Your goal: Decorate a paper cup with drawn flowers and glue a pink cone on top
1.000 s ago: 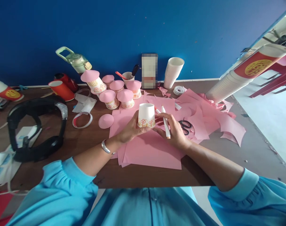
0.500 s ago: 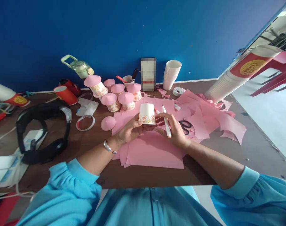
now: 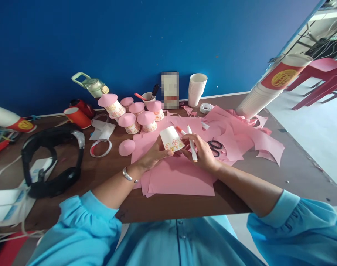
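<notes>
Left hand [image 3: 153,157] grips the tilted paper cup [image 3: 172,139]; right hand [image 3: 202,155] pinches two markers [image 3: 191,143] over pink sheets [image 3: 182,177] mid-surface.

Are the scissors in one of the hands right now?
No, the scissors lie on the pink paper beside the right hand, which holds markers.
</notes>
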Action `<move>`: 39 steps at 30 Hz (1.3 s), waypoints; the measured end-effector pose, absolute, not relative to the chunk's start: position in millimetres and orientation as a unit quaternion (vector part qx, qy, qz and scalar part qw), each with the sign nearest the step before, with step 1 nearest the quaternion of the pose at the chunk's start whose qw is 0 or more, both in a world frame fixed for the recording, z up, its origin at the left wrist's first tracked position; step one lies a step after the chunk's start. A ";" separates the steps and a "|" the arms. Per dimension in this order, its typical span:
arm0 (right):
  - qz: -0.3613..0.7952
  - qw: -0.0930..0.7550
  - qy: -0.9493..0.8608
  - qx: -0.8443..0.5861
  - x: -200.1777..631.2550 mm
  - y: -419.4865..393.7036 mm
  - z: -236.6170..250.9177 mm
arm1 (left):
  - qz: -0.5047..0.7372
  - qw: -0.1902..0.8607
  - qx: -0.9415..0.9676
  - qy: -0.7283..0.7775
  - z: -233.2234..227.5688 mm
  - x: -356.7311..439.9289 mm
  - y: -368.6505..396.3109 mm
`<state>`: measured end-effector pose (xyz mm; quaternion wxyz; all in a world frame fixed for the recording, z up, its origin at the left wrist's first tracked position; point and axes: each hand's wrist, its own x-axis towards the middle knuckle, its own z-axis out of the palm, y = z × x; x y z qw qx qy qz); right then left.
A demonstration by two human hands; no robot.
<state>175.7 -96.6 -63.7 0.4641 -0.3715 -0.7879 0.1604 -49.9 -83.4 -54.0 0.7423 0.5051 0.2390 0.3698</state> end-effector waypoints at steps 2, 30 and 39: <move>0.150 0.477 -0.781 -0.374 174.6 -97.3 -61.9 | 0.380 0.743 0.502 0.226 -55.0 -52.6 -81.7; 0.066 0.489 -0.800 -0.340 175.8 -97.7 -60.1 | 0.372 0.782 0.460 0.197 -57.6 -60.4 -75.7; 0.101 0.472 -0.808 -0.337 176.3 -99.1 -60.5 | 0.393 0.798 0.404 0.214 -55.9 -63.8 -72.8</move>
